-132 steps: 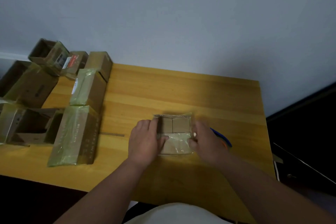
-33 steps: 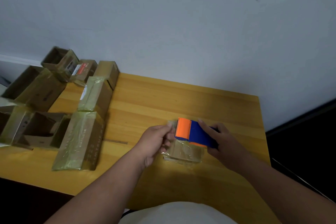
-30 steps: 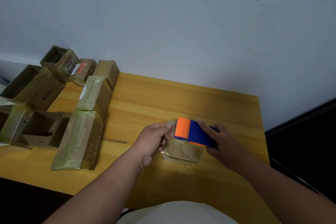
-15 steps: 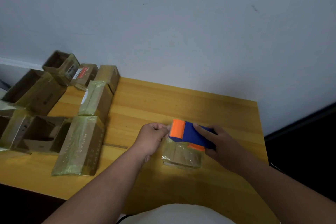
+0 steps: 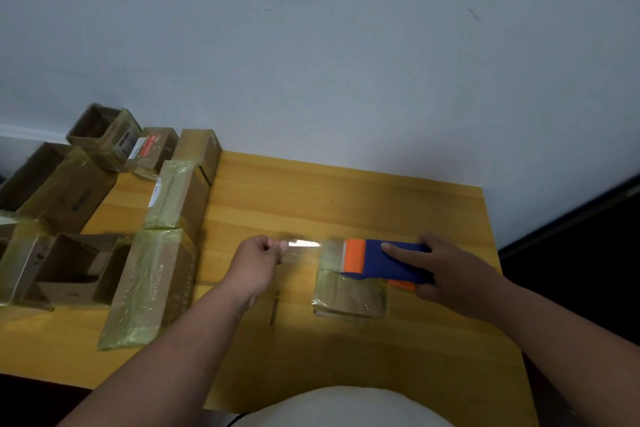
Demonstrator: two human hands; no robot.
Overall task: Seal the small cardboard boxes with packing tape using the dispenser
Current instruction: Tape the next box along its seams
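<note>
My left hand (image 5: 254, 262) pinched the tape (image 5: 301, 248) end; my right hand (image 5: 446, 270) gripped the dispenser (image 5: 381, 262) over the small box (image 5: 349, 295).

small taped-up cardboard box (image 5: 349, 291) sits flat mid-table, orange and blue tape dispenser (image 5: 384, 263) on its far edge, clear tape (image 5: 303, 248) stretched leftward.

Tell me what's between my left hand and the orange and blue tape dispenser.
A stretch of clear tape, pulled taut from the dispenser to the left hand, which pinches its end, above the wooden table. The head view shows it.
</note>
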